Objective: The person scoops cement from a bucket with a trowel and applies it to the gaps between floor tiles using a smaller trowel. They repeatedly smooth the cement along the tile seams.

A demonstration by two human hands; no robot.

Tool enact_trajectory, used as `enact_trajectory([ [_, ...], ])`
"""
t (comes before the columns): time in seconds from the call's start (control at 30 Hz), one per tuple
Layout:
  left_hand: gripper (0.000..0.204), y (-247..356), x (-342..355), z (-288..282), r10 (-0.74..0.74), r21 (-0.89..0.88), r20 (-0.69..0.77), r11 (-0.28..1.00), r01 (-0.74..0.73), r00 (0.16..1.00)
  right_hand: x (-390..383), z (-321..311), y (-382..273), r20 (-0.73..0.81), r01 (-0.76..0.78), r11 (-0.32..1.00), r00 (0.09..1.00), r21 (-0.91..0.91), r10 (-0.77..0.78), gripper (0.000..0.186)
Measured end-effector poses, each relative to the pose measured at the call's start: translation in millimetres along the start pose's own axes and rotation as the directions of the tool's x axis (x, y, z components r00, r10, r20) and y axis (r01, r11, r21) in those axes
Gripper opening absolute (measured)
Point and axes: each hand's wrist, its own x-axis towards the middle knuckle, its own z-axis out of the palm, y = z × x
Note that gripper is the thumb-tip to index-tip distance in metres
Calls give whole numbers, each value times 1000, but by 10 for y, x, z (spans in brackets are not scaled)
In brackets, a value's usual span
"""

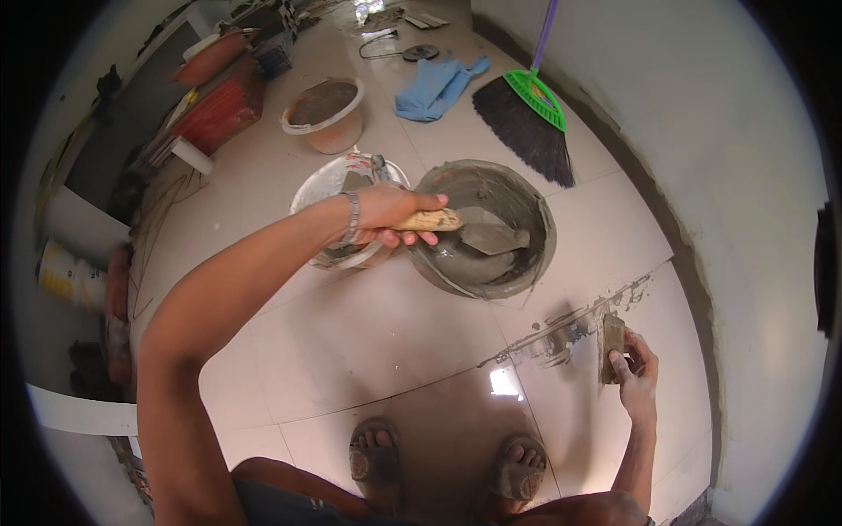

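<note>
My left hand (pixel 393 210) is closed round the wooden handle of a trowel (pixel 428 220). The trowel's grey-coated blade reaches into a dark bucket (pixel 545 219) of wet grey mortar (pixel 458 263). Behind my left wrist stands a white bucket (pixel 307 195), partly hidden by my arm; tools lean inside it. At the lower right, my right hand (pixel 638 368) grips a small flat rectangular scraper (pixel 611 351), smeared grey, between thumb and fingers. It is held at the end of a streak of wet grout (pixel 554 340) along a seam in the floor tiles.
Beyond the buckets stand a mortar-filled tub (pixel 338 140), a blue cloth (pixel 438 88) and a broom (pixel 526 123) with green head. Red basins (pixel 215 114) are stacked at the left. A wall (pixel 737 175) borders the right. My sandalled feet (pixel 375 460) are on the tiles.
</note>
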Motion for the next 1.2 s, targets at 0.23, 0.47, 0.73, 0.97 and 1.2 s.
enact_trajectory([
  [0.23, 39, -378, -83, -34, 223, 69, -48, 973, -219, 974, 21, 177, 14, 23, 17, 1000, 1000, -26, -17, 44],
  [0.47, 38, -910, -346, -140, 272, -188, -102, 939, -287, 957, 429, 509, -311, 7, -156, 900, 986, 408, 168, 48],
  [0.73, 44, -1292, -461, 117, 473, -187, -267, 829, -527, 840, 1134, 1266, -727, 317, -308, 367, 948, 878, 36, 30],
  [0.97, 54, -1485, -501, 532, 745, 246, -333, 660, -710, 577, 1190, 1670, -834, 381, -374, 217, 924, 902, 9, 35],
  [1.2, 50, -1634, -340, 565, 935, 669, -218, 351, -655, 278, 1302, 1528, -631, 417, -413, 74, 907, 908, -60, 39],
])
